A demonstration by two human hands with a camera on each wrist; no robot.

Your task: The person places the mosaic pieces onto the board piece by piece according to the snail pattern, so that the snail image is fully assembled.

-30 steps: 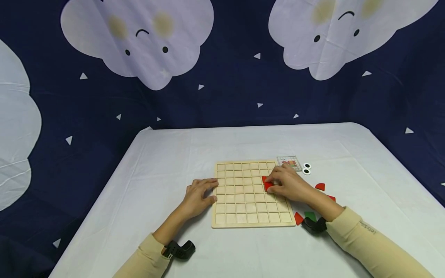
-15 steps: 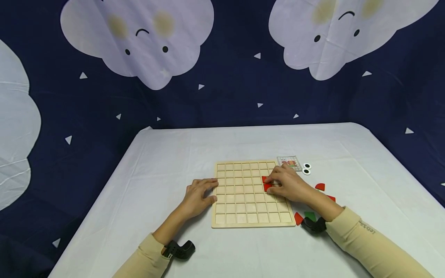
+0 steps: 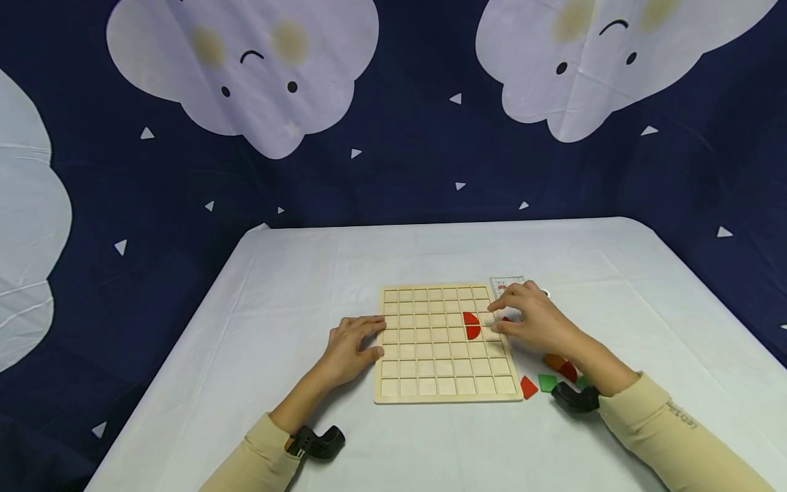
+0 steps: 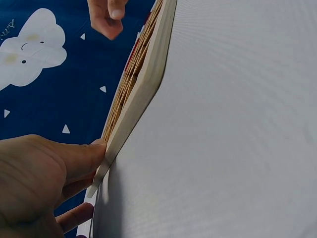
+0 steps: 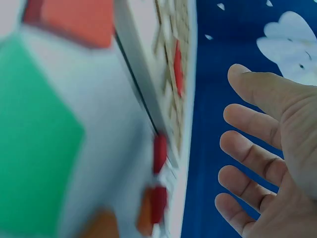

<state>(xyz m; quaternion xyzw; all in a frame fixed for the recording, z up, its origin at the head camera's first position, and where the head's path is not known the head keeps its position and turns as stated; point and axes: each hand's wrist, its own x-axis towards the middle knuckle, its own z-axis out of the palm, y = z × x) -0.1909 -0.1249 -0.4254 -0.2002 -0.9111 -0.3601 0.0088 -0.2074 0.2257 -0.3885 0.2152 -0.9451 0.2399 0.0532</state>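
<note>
My left hand [image 3: 350, 352] rests against the left edge of a wooden grid board [image 3: 430, 367], fingertips and thumb touching its rim. In the left wrist view, its fairly straight thumb and fingers lie against the board's side. Two red quarter-round pieces, an upper one [image 3: 470, 318] and a lower one [image 3: 473, 333], sit in neighbouring cells right of the middle. Over the board's right edge hovers my right hand [image 3: 544, 320], apart from those pieces. The right wrist view shows its fingers [image 5: 245, 148] spread and holding nothing.
A printed pattern card [image 3: 505, 281] lies behind the board, partly covered by my right hand. Along the right side lie a red piece [image 3: 529, 387], a green piece [image 3: 547, 383], an orange piece [image 3: 553, 361] and another red piece [image 3: 568, 372] on the white tablecloth [image 3: 449, 444].
My right hand has let go of the lower red piece, now lying in its cell, and moved right to the board's edge. The left hand stays put.
</note>
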